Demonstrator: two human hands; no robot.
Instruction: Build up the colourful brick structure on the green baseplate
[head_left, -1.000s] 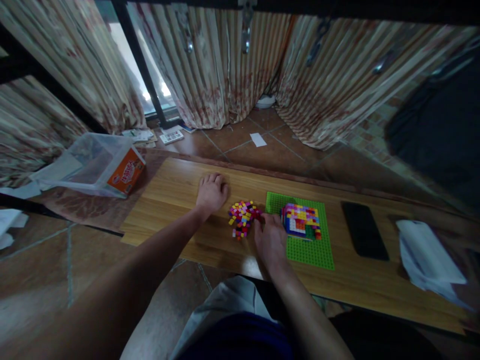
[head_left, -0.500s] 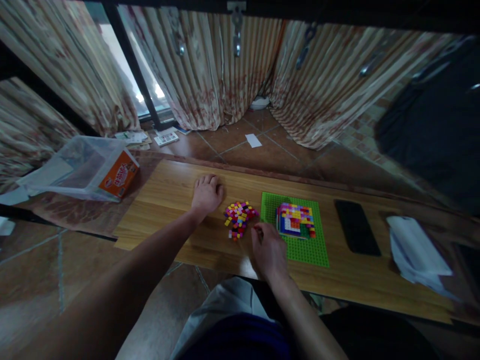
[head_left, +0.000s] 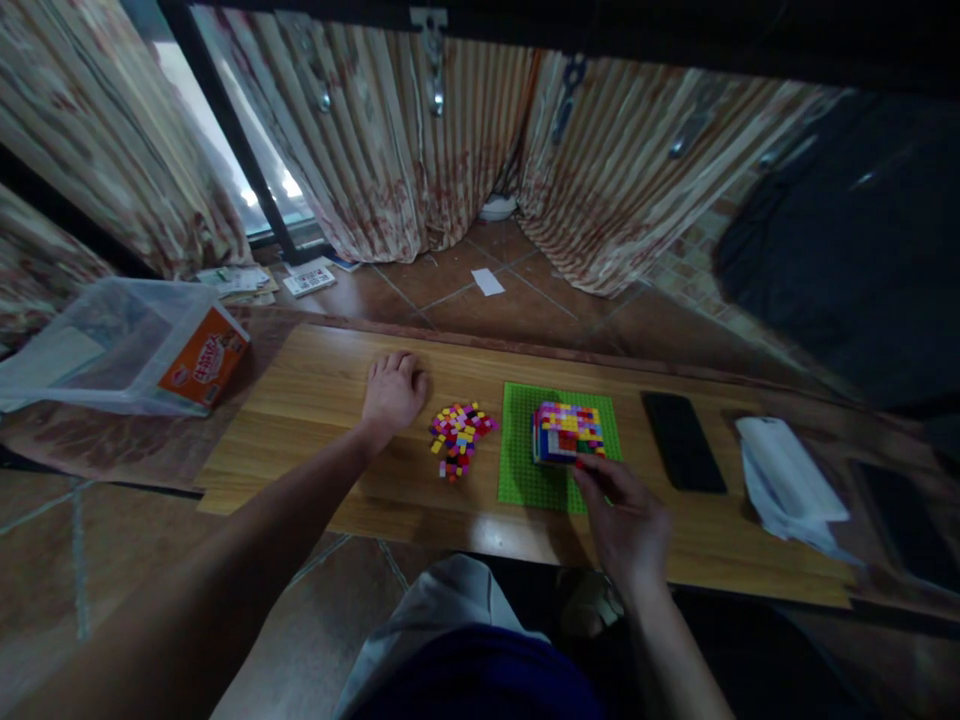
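Observation:
My left hand lies palm down on the wooden board, fingers stretched forward, holding nothing. Just right of it is a loose pile of small coloured toy bricks. Farther right, a green baseplate carries a low block of stacked bricks in pink, yellow, red, white and blue. My right hand reaches over the plate's near right corner. Between its thumb and forefinger, a small red brick shows at the near edge of the stack; whether it touches is unclear.
A black phone lies right of the baseplate, and beyond it a white packet. A clear plastic bin with an orange label stands at the left end. Curtains hang behind, with papers on the tiled floor.
My right hand has gone from beside the loose pile rightward to the near edge of the brick stack. My left hand stays resting on the board. The view has shifted slightly.

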